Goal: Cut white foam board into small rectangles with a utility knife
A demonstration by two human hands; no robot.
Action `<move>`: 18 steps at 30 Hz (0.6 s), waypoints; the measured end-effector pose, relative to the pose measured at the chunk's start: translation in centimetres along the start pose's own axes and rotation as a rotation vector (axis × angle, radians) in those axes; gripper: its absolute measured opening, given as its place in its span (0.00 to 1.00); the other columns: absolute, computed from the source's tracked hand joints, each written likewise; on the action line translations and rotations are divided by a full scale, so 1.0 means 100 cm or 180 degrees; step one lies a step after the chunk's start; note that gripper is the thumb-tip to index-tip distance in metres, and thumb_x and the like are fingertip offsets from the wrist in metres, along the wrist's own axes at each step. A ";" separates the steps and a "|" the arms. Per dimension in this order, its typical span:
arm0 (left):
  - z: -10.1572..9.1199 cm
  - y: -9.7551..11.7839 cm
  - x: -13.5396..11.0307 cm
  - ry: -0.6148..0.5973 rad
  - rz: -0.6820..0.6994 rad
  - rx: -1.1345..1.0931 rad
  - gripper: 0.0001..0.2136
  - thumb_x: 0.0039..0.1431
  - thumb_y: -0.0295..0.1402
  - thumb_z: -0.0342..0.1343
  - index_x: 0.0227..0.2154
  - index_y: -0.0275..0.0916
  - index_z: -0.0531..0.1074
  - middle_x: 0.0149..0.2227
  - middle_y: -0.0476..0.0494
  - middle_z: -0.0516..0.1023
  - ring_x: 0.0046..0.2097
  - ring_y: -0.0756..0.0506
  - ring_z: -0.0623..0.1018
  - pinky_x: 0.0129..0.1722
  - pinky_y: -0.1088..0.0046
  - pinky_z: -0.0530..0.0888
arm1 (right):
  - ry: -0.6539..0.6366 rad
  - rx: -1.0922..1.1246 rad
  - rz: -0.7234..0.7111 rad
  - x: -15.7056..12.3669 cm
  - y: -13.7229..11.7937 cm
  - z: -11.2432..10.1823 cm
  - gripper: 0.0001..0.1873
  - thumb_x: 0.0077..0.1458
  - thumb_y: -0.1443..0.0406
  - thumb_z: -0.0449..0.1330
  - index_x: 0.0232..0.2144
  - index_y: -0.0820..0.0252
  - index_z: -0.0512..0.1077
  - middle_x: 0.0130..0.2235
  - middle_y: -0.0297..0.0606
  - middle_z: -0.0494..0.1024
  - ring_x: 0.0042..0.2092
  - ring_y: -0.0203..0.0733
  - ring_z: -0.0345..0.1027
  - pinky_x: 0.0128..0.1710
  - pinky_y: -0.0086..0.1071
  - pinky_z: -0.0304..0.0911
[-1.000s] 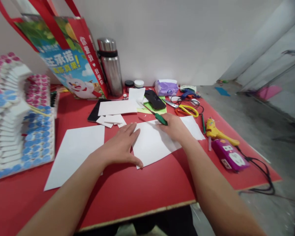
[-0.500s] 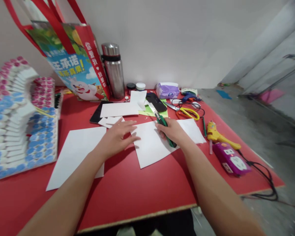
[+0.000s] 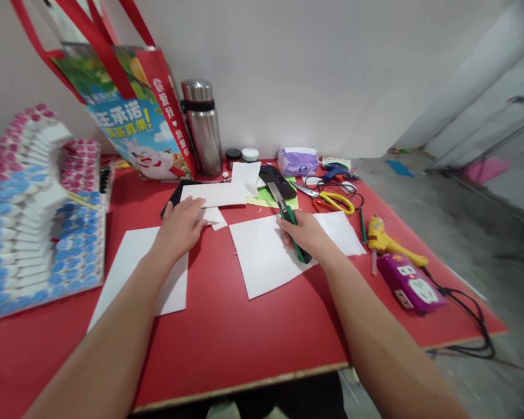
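My right hand [image 3: 308,235] is closed round a green-handled utility knife [image 3: 287,218], its blade pointing away over a white sheet [image 3: 262,256] in the middle of the red table [image 3: 227,337]. My left hand [image 3: 181,227] reaches to the left of that sheet with fingers spread, resting on small white paper pieces [image 3: 213,216] beside a long white strip [image 3: 213,194]. A second white sheet [image 3: 135,273] lies under my left forearm.
A red shopping bag [image 3: 131,116] and a steel flask [image 3: 203,131] stand at the back. A stacked pink, blue and white model [image 3: 39,215] fills the left. Scissors [image 3: 332,201], a yellow glue gun [image 3: 390,238], a purple power strip [image 3: 413,285] and a black phone [image 3: 279,179] lie on the right.
My left hand has left the middle sheet and moved left and back onto the small paper pieces. My right hand has turned the knife and drawn it closer along the sheet.
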State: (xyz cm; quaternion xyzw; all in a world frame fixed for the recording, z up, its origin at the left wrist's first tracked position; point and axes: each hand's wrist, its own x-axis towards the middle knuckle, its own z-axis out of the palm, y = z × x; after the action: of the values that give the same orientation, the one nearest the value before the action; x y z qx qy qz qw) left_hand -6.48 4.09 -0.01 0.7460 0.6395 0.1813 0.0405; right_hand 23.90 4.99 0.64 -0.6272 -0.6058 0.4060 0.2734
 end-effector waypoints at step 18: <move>-0.004 0.034 -0.011 0.0213 0.0735 -0.1024 0.18 0.66 0.39 0.55 0.55 0.39 0.74 0.53 0.37 0.79 0.54 0.37 0.78 0.56 0.57 0.74 | -0.0013 0.0144 0.0055 -0.001 -0.003 0.001 0.12 0.65 0.65 0.58 0.28 0.56 0.63 0.19 0.29 0.73 0.18 0.34 0.67 0.19 0.27 0.65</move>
State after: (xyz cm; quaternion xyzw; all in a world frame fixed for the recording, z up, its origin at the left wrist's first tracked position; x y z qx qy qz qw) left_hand -3.51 2.36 1.15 0.7919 0.5134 0.3093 0.1169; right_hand 23.67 4.89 0.88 -0.6252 -0.5916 0.4233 0.2828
